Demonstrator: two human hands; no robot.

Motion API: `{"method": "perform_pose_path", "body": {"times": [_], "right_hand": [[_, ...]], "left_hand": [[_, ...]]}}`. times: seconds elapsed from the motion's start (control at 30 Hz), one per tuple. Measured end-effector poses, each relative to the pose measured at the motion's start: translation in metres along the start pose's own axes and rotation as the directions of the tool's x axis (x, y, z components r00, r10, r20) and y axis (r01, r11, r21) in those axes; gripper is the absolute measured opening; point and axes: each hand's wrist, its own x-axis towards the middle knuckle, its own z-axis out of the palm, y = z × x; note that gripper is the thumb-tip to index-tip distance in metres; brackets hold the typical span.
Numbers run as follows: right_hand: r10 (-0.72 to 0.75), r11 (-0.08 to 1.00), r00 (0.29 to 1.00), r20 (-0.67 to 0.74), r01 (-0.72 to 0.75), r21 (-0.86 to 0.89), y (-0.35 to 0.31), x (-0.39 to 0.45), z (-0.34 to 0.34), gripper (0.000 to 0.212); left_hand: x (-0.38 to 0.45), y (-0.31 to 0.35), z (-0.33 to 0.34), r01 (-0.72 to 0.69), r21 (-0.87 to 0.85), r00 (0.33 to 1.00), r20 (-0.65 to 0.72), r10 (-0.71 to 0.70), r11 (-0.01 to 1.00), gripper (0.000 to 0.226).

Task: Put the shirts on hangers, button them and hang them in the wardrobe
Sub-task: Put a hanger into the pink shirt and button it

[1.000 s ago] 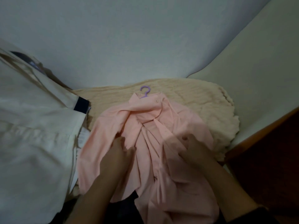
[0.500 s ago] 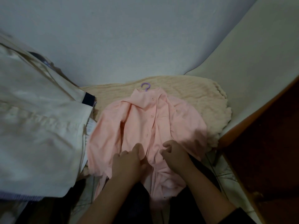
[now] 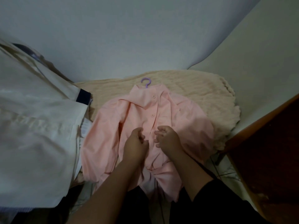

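Observation:
A pink shirt [image 3: 182, 120] lies front-up on a cream blanket [image 3: 202, 88], collar away from me. A purple hanger hook [image 3: 146, 82] sticks out above the collar; the hanger's body is hidden inside the shirt. Two buttons near the collar look fastened. My left hand [image 3: 136, 143] and my right hand [image 3: 166, 137] sit on either side of the placket at mid-chest, fingers curled. Each pinches an edge of the shirt front there. The shirt's hem hangs over the bed's edge toward my legs.
A pile of white fabric with a dark cuff [image 3: 83, 98] covers the left side. Pale walls [image 3: 129, 33] stand behind the bed. A dark wooden piece of furniture [image 3: 267, 151] rises at the right, with tiled floor [image 3: 229, 172] beside it.
The spread-open shirt front has been drawn together. Both hands moved from the lower panels up the placket to mid-chest. The view shifted slightly.

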Motion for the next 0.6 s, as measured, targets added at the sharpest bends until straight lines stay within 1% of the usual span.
{"method": "perform_pose_path", "body": {"times": [0.07, 0.17, 0.23, 0.3, 0.37, 0.43, 0.5, 0.57, 0.6], "right_hand": [[0.002, 0.999, 0.999, -0.041, -0.003, -0.041, 0.009, 0.009, 0.002, 0.032], [-0.028, 0.994, 0.995, -0.096, 0.018, -0.104, 0.016, 0.015, 0.004, 0.034], [-0.054, 0.99, 0.993, -0.107, 0.039, -0.139, 0.017, 0.016, 0.008, 0.034], [-0.068, 0.985, 0.993, -0.092, 0.052, -0.167, 0.017, 0.014, 0.012, 0.033], [-0.084, 0.978, 0.991, -0.107, 0.062, -0.201, 0.017, 0.015, 0.015, 0.033], [-0.072, 0.977, 0.99, -0.124, 0.045, -0.211, 0.019, 0.017, 0.016, 0.029], [-0.045, 0.981, 0.992, -0.117, 0.021, -0.194, 0.016, 0.017, 0.017, 0.025], [-0.067, 0.965, 0.991, -0.115, 0.035, -0.259, 0.014, 0.015, 0.019, 0.033], [-0.059, 0.967, 0.991, -0.117, 0.028, -0.255, 0.012, 0.014, 0.019, 0.037]], "left_hand": [[0.001, -0.007, 0.005, 0.041, 0.001, 0.999, -0.023, -0.041, 0.999, 0.054], [0.002, -0.01, 0.007, 0.035, -0.003, 0.999, -0.038, -0.035, 0.999, 0.06], [0.002, -0.009, 0.006, 0.04, -0.054, 0.997, -0.058, -0.043, 0.998, 0.054], [0.002, -0.008, 0.001, 0.065, -0.168, 0.994, -0.071, -0.078, 0.984, 0.045], [0.0, -0.005, -0.006, 0.094, -0.245, 0.991, -0.073, -0.115, 0.965, 0.04], [0.0, 0.0, -0.013, 0.147, -0.346, 0.983, -0.05, -0.174, 0.927, 0.039], [0.001, 0.004, -0.018, 0.223, -0.463, 0.969, 0.004, -0.249, 0.858, 0.038], [0.0, 0.009, -0.023, 0.274, -0.473, 0.956, 0.042, -0.289, 0.837, 0.039], [-0.001, 0.011, -0.024, 0.285, -0.463, 0.955, 0.061, -0.291, 0.839, 0.039]]}}
